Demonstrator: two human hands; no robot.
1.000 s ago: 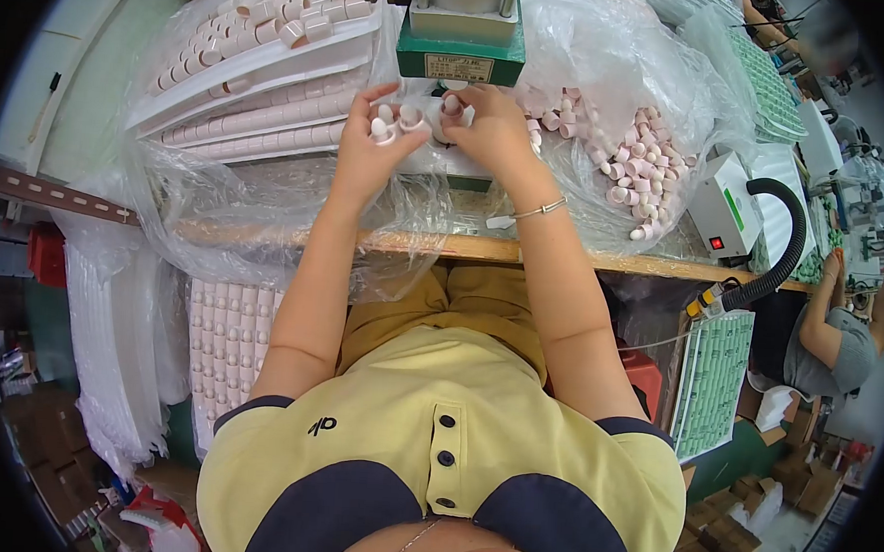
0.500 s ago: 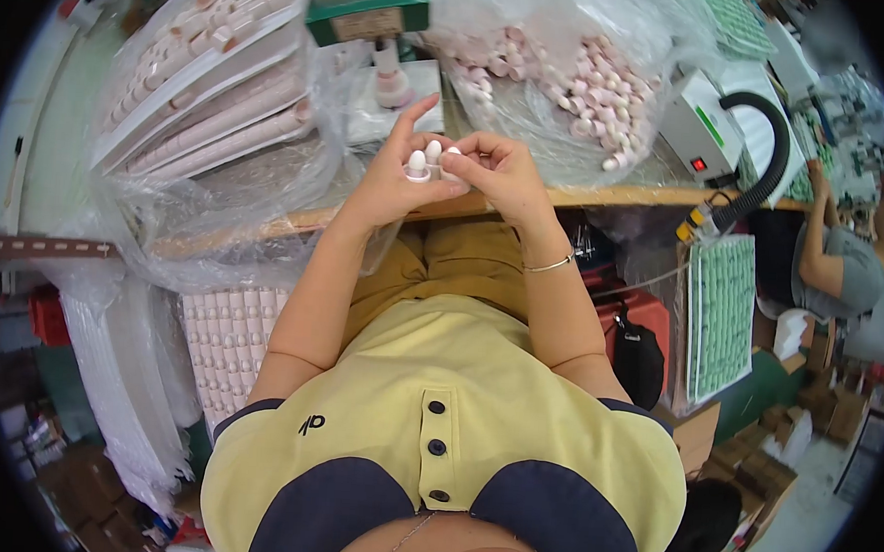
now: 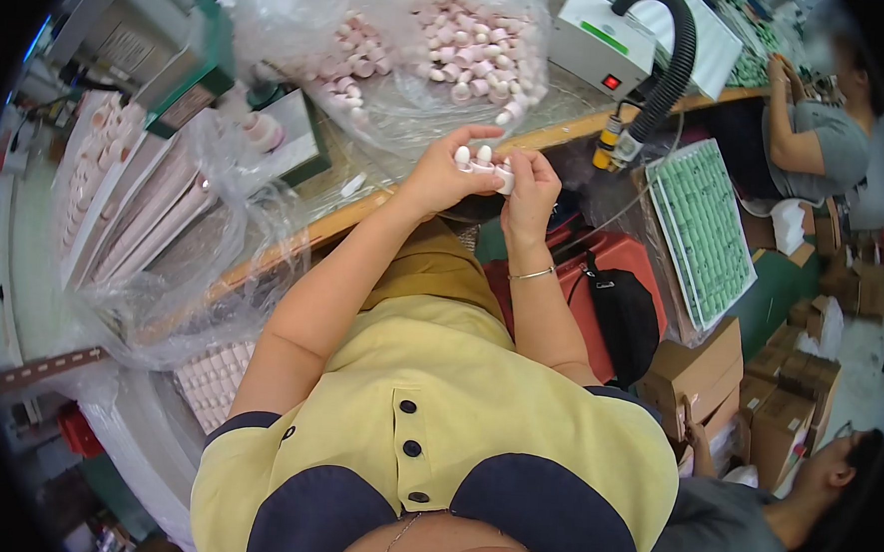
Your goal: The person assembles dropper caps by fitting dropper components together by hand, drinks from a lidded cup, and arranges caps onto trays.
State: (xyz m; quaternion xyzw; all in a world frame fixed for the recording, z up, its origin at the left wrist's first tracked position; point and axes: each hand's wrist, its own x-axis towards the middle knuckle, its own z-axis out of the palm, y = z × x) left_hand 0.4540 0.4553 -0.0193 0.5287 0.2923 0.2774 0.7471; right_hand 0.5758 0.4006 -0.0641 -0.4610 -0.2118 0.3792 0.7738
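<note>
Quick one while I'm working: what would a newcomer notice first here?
The yellow shirt fills the lower middle; above it, the left hand and right hand hold small white-tipped pieces. Beyond them lies a pink-and-white heap on clear plastic. Toward the upper right, a black ribbed hose arches beside a red switch.

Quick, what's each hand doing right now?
Left hand: closed, holding a short row of small pink-and-white caps.
Right hand: closed, fingers on the cap at the row's right end; whether it bears any weight can't be told.
</note>
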